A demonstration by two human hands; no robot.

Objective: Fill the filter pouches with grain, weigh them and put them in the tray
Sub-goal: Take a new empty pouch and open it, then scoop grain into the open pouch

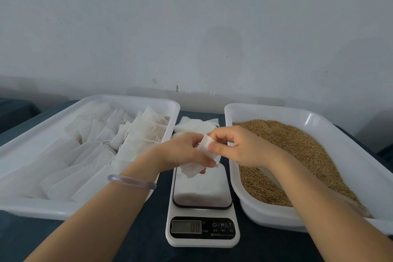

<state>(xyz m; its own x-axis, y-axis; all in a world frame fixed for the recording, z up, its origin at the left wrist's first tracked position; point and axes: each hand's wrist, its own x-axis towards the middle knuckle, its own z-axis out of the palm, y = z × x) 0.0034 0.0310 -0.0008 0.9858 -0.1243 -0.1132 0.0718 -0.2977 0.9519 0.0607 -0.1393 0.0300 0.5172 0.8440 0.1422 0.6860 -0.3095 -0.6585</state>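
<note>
Hands meet just above the far end of the scale (202,212). Our left hand (182,152) holds a flat white pouch (192,168) from below with its fingers curled round it. Our right hand (238,147) pinches the pouch's upper edge between thumb and forefinger. The pouch hangs clear of the weighing plate (202,191) and looks limp and thin, so we judge it empty. We take the step in hand to be opening its mouth before any filling.

Next we would need to spread that mouth wide and carry it toward three o'clock. There we would get grain into it without spilling on the dark surface (148,240), then set it on the plate. The display (186,227) shows faint digits that we cannot read with certainty.

At three o'clock from the scale sits the grain tray (276,110), white, holding a broad heap of brown grain (297,144). At nine o'clock the pouch tray (127,99), also white, holds many pouches laid in overlapping rows (136,134), some with strings showing. Those toward its far end look plump and faintly tinted, so we judge them filled. At twelve o'clock, between the two trays, lies a small stack of spare pouches (197,125), flat and white. A pale bracelet (131,181) circles our left wrist.
</note>
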